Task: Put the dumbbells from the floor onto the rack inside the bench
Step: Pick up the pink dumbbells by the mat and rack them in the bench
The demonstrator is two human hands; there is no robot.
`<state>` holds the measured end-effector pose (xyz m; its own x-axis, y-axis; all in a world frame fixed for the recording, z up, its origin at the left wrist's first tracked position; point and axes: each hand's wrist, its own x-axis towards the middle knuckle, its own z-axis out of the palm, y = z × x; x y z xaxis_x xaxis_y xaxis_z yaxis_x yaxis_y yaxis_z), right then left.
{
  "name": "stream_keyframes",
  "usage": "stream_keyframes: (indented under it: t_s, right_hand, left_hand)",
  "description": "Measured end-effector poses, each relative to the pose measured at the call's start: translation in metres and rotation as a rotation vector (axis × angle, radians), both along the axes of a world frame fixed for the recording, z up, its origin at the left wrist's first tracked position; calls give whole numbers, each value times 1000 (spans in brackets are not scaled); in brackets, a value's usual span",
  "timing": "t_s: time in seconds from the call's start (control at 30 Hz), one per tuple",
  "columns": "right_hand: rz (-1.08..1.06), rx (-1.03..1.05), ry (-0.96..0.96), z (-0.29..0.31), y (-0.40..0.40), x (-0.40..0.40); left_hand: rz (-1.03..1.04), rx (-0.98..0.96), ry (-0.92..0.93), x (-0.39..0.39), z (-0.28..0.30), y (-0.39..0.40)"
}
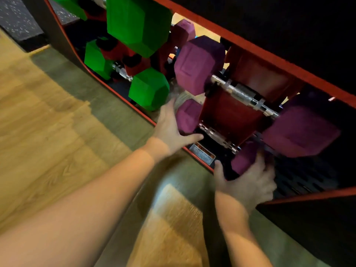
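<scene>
A small purple dumbbell [187, 116] lies low on the red rack [229, 114] inside the bench. My left hand [171, 128] cups its left head, thumb under it. My right hand [248, 180] grips its right head [243, 160] from below. Above it a larger purple dumbbell [200, 64] rests on the rack, its steel handle [244, 94] showing. To the left, green dumbbells [148, 88] sit on the rack, one large head [134, 24] at the top.
The bench's black body with red trim [250, 45] frames the opening. A caution label [202, 153] is stuck on the lower edge. A perforated black floor panel [304, 176] lies inside at right. Wooden floor [48, 132] spreads below, and a dark speckled mat [17, 22] lies top left.
</scene>
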<state>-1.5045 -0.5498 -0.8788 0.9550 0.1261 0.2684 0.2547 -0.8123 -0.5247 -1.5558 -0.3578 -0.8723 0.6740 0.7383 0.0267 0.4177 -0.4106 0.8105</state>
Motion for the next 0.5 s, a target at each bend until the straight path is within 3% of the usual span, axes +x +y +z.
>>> stream_keyframes:
  t_s: [0.07,0.13,0.23,0.5]
  right_hand:
    - [8,-225,42,10,4,12]
    - [21,-349,171,11,5,27]
    - [42,-355,301,-2,7,36]
    - [30,-408,263,-9,19,43]
  left_hand:
    - [-67,120,170,4,-12,-7]
    - [-62,167,226,14,-13,-9]
    - [-98,201,244,27,-13,-6]
    - [-42,260,296,37,-11,6]
